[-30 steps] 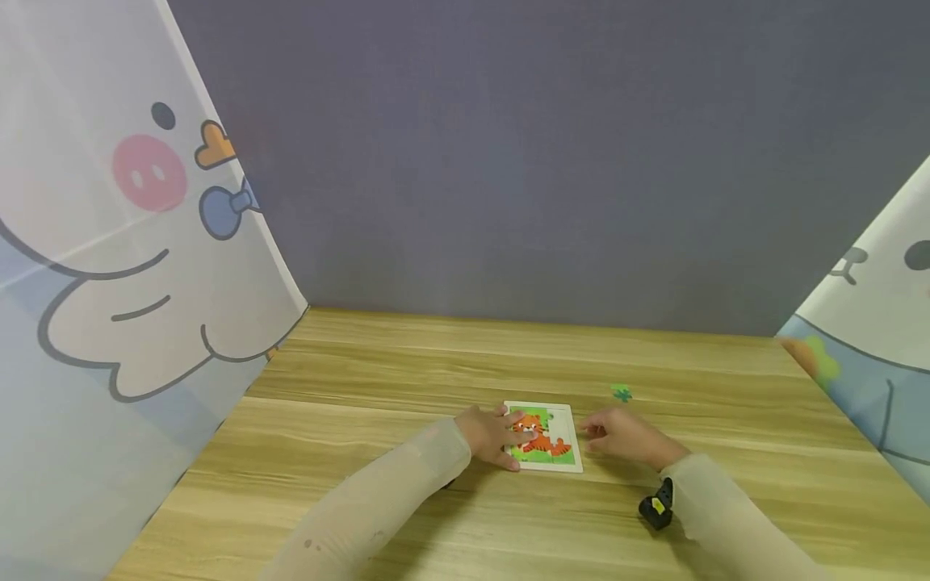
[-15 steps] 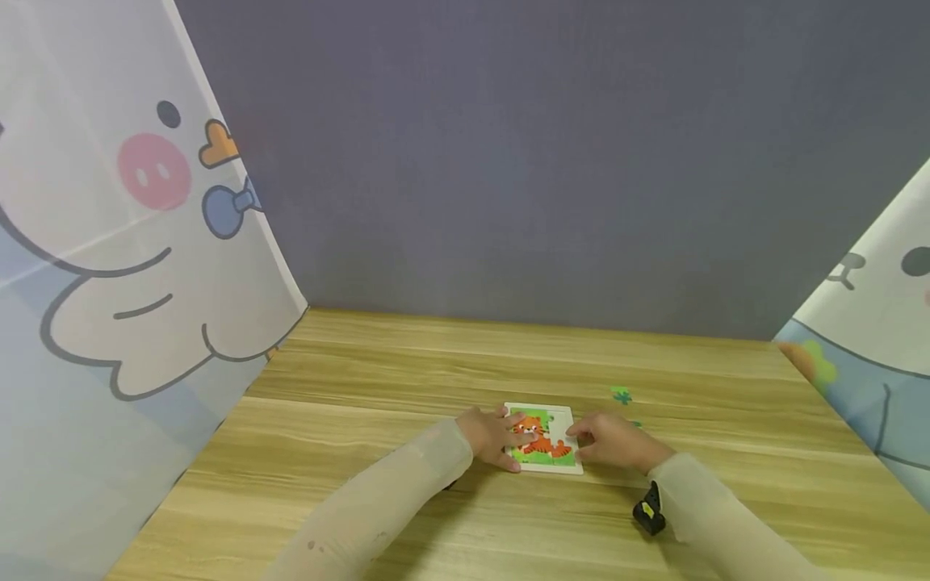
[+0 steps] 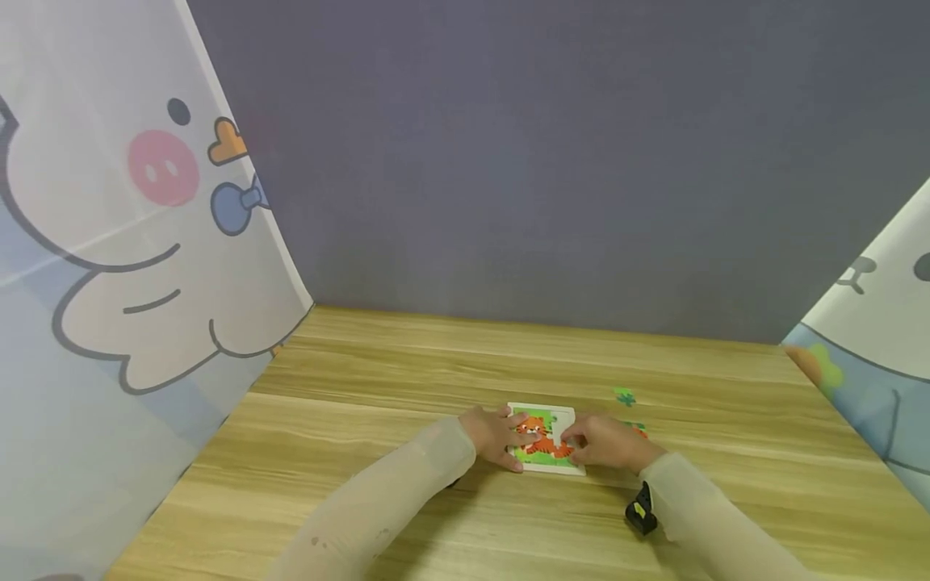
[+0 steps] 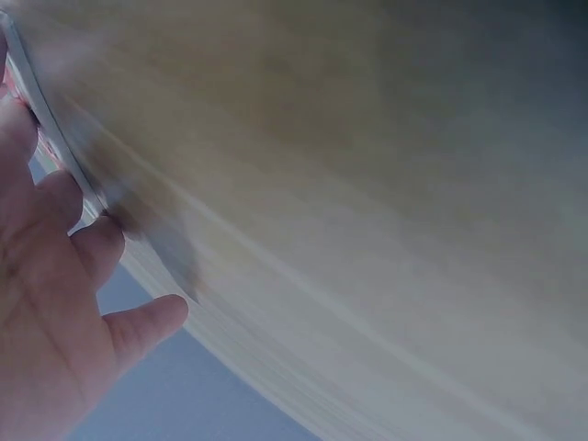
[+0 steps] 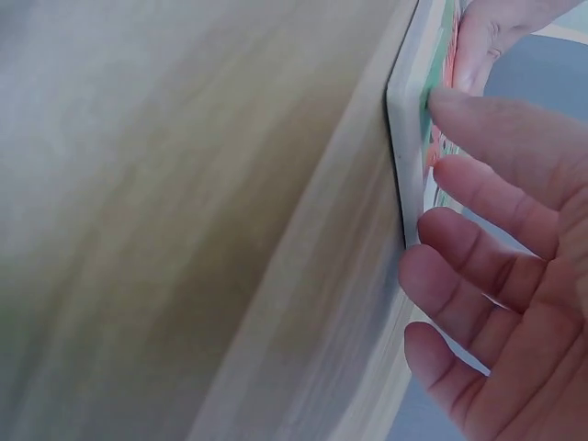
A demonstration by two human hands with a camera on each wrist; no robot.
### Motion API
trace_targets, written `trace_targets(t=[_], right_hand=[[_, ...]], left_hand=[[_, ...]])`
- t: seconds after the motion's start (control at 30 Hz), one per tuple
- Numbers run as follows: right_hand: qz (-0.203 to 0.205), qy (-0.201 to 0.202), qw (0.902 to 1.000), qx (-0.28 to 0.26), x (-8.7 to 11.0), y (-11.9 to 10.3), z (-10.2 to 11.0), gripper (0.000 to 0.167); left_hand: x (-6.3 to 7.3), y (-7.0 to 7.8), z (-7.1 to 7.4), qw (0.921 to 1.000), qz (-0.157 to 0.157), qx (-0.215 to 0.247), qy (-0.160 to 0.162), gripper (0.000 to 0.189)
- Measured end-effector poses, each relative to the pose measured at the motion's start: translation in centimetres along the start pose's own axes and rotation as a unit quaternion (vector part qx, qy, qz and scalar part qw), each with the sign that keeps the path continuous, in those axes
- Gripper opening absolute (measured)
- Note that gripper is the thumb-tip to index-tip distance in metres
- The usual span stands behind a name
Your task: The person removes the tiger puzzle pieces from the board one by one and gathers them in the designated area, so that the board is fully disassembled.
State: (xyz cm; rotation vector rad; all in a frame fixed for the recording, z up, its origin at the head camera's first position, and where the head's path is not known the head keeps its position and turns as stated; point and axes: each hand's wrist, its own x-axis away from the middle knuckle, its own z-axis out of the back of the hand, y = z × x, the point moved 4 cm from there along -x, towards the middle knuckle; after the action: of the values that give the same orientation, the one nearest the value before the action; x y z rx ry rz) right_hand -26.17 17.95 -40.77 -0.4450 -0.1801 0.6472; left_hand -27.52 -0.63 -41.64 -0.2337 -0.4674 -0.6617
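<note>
A tiger jigsaw puzzle (image 3: 536, 457) lies in a white tray (image 3: 541, 406) on the table. Most of the picture is in place; the upper right of the tray shows bare white. My left hand (image 3: 496, 438) rests on the puzzle's left side with fingers spread, over part of the tiger. From the right, the thumb and forefinger of my right hand (image 3: 609, 442) touch the tail piece (image 3: 563, 452) at the lower right. In the right wrist view, the thumb (image 5: 496, 124) presses on green beside the tray's edge (image 5: 404, 138), the other fingers loosely bent.
A loose green and teal puzzle piece (image 3: 625, 396) lies beyond the tray to the right. Another orange and teal piece (image 3: 636, 426) is partly hidden behind my right hand. A grey panel (image 3: 494, 161) stands along the table's far edge, with printed cloths (image 3: 167, 266) at both sides.
My right hand has moved left from beside the tray onto the puzzle's lower right. The orange and teal piece has come into view behind it. My left hand stays put.
</note>
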Motion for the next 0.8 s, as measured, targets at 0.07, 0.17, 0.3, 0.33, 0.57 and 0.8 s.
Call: trace_targets(t=[0.07,0.17,0.3,0.33,0.57,0.8], right_hand=[[-0.003,-0.004,1.0000,-0.008,-0.01,0.07,-0.08,0.016],[0.001,-0.008,0.9999,-0.015,-0.02,0.09,-0.14,0.010],[0.009,-0.002,0.9996,-0.025,0.00,0.27,-0.21,0.012],[0.011,0.001,0.9997,-0.024,0.08,0.33,-0.21,0.014],[-0.007,0.017,0.9990,-0.041,0.13,0.63,-0.37,0.024],[-0.023,0.013,0.9973,-0.069,0.10,0.81,-0.56,0.021]], left_hand=[[-0.07,0.06,-0.07,1.0000,0.000,0.004,-0.001,0.069],[-0.14,0.12,-0.13,1.0000,0.001,-0.003,-0.001,0.070],[-0.13,0.14,-0.02,0.9999,0.004,-0.016,-0.001,0.070],[-0.14,0.16,0.04,0.9998,0.003,-0.018,-0.001,0.070],[-0.06,0.03,0.13,1.0000,0.006,0.003,-0.004,0.069],[-0.25,0.09,0.00,0.9999,0.006,-0.002,-0.011,0.069]])
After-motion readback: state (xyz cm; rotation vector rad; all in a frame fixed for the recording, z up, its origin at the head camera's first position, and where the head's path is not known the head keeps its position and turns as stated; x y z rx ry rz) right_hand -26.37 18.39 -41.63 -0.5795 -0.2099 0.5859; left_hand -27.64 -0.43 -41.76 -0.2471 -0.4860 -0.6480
